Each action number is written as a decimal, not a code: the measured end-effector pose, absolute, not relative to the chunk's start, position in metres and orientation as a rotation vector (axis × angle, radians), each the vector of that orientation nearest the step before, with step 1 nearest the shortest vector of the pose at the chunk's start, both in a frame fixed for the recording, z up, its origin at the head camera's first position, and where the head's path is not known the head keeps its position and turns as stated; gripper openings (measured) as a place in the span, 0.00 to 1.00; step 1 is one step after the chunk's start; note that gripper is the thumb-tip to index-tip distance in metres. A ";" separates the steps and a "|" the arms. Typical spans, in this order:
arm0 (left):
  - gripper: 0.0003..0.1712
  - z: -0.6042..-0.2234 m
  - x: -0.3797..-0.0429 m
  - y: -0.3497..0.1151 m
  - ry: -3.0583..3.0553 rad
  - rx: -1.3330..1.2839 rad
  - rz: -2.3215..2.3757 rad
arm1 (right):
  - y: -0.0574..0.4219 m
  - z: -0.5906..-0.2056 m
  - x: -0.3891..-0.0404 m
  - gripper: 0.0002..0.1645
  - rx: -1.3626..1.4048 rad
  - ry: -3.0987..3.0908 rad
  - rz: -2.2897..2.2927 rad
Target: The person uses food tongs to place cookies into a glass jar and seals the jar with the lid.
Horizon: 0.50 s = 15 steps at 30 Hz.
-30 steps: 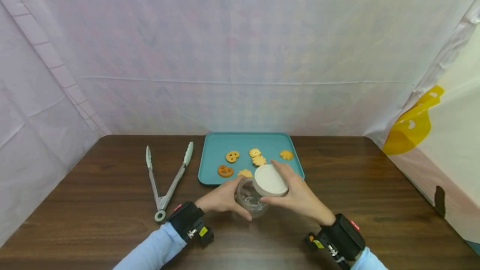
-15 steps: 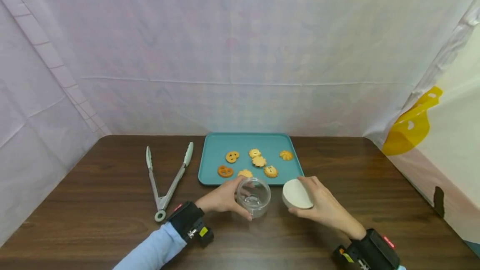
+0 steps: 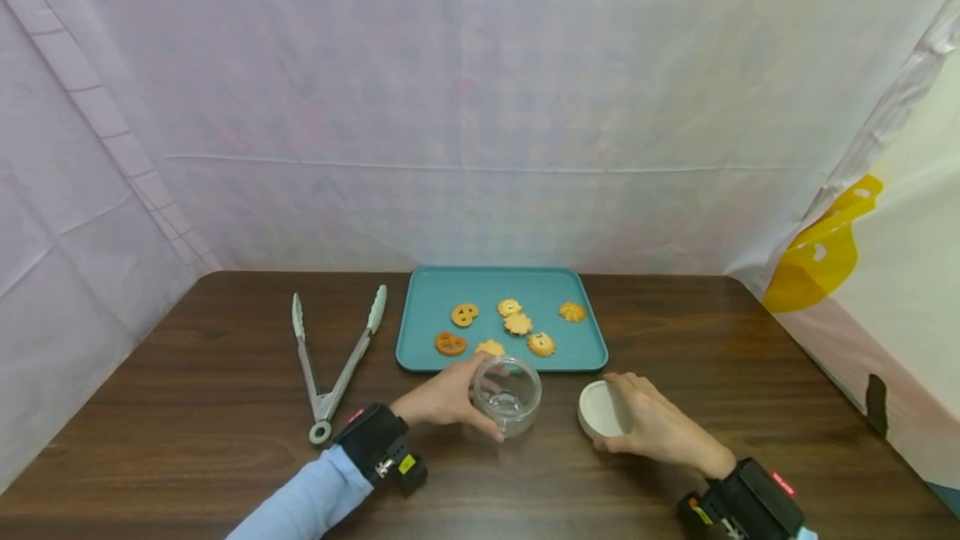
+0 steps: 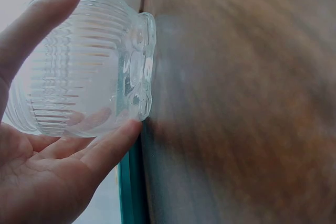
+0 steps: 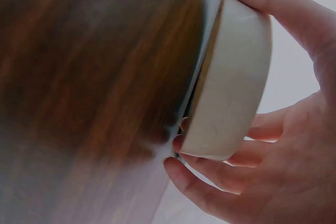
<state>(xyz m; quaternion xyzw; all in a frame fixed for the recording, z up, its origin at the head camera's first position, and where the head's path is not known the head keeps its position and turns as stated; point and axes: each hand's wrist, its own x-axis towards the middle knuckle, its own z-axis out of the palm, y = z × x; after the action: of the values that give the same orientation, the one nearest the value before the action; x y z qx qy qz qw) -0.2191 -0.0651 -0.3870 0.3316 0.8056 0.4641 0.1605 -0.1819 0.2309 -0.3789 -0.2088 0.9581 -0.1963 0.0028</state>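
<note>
A clear glass jar (image 3: 517, 411), open at the top, stands upright on the brown table. My left hand (image 3: 452, 394) holds it from the left, thumb on one side and fingers round the other; ribbed glass walls show on the jar (image 4: 89, 72) in the left wrist view. To the right, my right hand (image 3: 656, 423) grips a round white lid (image 3: 598, 409) by its rim. In the right wrist view the lid (image 5: 233, 77) is at the tabletop, one edge seemingly a little raised. Whether it fully rests there I cannot tell.
Behind the jar lies a teal tray (image 3: 427, 282) bearing several cookies and a pretzel (image 3: 450, 343). Spread metal tongs (image 3: 327, 394) with pale tips lie left of the left hand. A white cloth (image 3: 465, 107) hangs behind the table.
My right hand has carried the lid off the jar, to the right and down to the tabletop. My left hand and the jar have stayed in place.
</note>
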 end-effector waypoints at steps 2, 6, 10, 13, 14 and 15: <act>0.47 -0.387 -0.219 -0.065 2.300 0.947 1.324 | 0.231 -0.380 -0.183 0.53 -0.676 2.998 -0.610; 0.47 -0.388 -0.219 -0.065 2.296 0.940 1.325 | 0.232 -0.382 -0.184 0.54 -0.722 2.978 -0.615; 0.47 -0.388 -0.219 -0.065 2.298 0.936 1.325 | 0.232 -0.383 -0.185 0.54 -0.760 2.980 -0.608; 0.47 -0.388 -0.219 -0.064 2.304 0.938 1.323 | 0.232 -0.383 -0.186 0.55 -0.780 2.998 -0.585; 0.47 -0.388 -0.219 -0.064 2.308 0.940 1.322 | 0.232 -0.383 -0.186 0.55 -0.781 3.001 -0.580; 0.47 -0.388 -0.219 -0.064 2.310 0.944 1.321 | 0.231 -0.382 -0.185 0.56 -0.778 3.003 -0.579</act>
<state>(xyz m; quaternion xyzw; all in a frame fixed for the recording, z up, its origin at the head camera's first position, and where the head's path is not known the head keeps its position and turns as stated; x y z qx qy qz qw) -0.2193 -0.0640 -0.3881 0.3300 0.8077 0.4621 0.1584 -0.1852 0.2313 -0.3825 -0.2465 0.9516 -0.1834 -0.0068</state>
